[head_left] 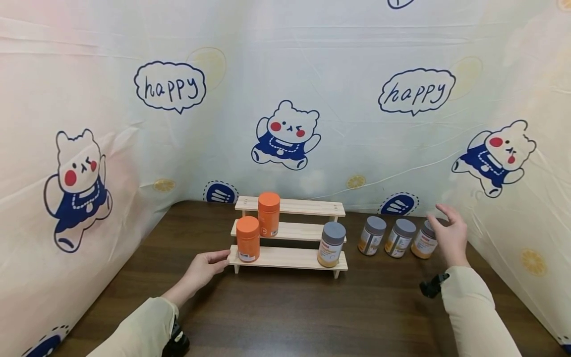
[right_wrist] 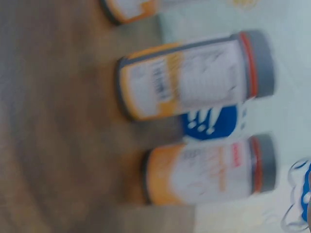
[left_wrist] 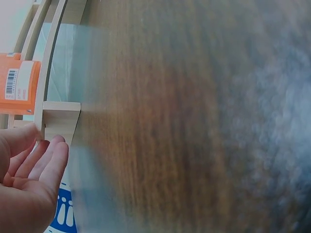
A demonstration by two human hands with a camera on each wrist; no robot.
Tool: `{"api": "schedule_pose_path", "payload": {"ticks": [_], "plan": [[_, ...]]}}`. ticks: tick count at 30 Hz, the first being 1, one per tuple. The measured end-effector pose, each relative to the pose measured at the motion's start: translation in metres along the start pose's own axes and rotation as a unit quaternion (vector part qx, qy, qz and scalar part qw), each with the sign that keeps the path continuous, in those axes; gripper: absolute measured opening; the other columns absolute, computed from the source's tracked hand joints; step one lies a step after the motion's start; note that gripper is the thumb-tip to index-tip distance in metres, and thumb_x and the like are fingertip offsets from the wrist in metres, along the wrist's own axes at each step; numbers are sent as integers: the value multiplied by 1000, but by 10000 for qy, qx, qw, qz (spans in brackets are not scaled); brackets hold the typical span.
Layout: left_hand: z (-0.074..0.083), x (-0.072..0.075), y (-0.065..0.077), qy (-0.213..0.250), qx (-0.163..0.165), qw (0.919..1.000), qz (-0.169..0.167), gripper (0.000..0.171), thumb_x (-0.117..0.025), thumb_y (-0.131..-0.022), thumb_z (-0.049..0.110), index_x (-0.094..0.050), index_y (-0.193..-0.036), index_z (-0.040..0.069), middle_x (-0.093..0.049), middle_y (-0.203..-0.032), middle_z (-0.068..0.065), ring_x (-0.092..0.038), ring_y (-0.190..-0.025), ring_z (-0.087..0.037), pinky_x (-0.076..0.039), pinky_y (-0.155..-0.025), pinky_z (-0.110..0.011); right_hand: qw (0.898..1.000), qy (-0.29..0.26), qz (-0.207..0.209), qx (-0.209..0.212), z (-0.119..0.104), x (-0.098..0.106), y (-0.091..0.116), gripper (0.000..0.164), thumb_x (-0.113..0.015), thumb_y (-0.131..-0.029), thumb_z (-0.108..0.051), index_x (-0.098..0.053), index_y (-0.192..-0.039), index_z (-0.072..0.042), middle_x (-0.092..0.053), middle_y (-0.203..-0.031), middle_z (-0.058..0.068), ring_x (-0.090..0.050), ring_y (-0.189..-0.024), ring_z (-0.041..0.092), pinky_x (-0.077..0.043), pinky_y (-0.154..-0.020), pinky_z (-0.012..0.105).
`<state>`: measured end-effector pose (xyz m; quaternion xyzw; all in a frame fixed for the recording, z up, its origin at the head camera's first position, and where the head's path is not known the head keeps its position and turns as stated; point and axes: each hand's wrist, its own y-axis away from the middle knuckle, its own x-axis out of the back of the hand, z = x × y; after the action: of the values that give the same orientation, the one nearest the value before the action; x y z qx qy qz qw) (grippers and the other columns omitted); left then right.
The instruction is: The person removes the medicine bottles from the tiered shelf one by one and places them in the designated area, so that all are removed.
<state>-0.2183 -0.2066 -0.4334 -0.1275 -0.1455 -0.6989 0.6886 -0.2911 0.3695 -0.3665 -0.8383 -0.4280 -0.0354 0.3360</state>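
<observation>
A three-step wooden rack (head_left: 285, 257) stands on the table, and my left hand (head_left: 206, 270) pinches the left end of its lowest board between thumb and fingers. One orange jar (head_left: 248, 240) is on the lowest step, another orange jar (head_left: 269, 215) on the middle step. At the lowest step's right end stands a grey-lidded jar (head_left: 331, 246). Right of the rack, three more grey-lidded jars stand upright in a row: a left jar (head_left: 371, 237), a middle jar (head_left: 399, 239) and a right jar (head_left: 423, 244). My right hand (head_left: 451, 235) is beside the right jar, thumb and fingers spread; contact is unclear.
Brown wood table (head_left: 285, 312) lies under everything. A printed cloth (head_left: 339, 59) hangs behind it and along both sides, close to the rack's back and the jar row. The right wrist view is blurred.
</observation>
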Motion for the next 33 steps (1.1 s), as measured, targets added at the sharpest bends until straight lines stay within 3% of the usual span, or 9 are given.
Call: {"api": "schedule_pose_path", "payload": {"ticks": [8, 16, 24, 33], "plan": [[0, 1, 1, -21, -4, 10000, 2, 36, -57, -91, 6, -54, -125, -5, -51, -126, -24, -57, -106, -30, -51, -81, -35, 9950, -531, -497, 685, -47, -13, -6, 43, -66, -86, -14, -55, -125, 1, -48, -130, 12, -40, -121, 14, -31, -103, 27], [-1, 0, 1, -43, 22, 10000, 14, 36, -58, -90, 7, -55, -124, -5, -51, -126, -23, -57, -105, -29, -51, -81, -36, 9847, -732, -1069, 1168, -90, -37, -3, 46, -66, -86, -14, -52, -128, 0, -46, -131, 13, -40, -122, 19, -31, -103, 29], [-1, 0, 0, -55, 3, 10000, 6, 35, -58, -91, 7, -55, -124, -5, -51, -126, -23, -56, -106, -30, -51, -81, -36, 9628, -992, -1550, 1980, -141, -55, 11, 43, -64, -85, -3, -52, -125, 6, -48, -127, 21, -41, -120, 31, -33, -102, 32], [0, 0, 0, -58, -46, 10000, 45, 35, -58, -90, 6, -55, -123, -6, -51, -125, -24, -56, -106, -30, -51, -80, -35, 9442, -1309, -2054, 2218, -201, -71, 31, 41, -63, -84, 4, -51, -123, 11, -48, -126, 24, -41, -120, 33, -34, -102, 33]]}}
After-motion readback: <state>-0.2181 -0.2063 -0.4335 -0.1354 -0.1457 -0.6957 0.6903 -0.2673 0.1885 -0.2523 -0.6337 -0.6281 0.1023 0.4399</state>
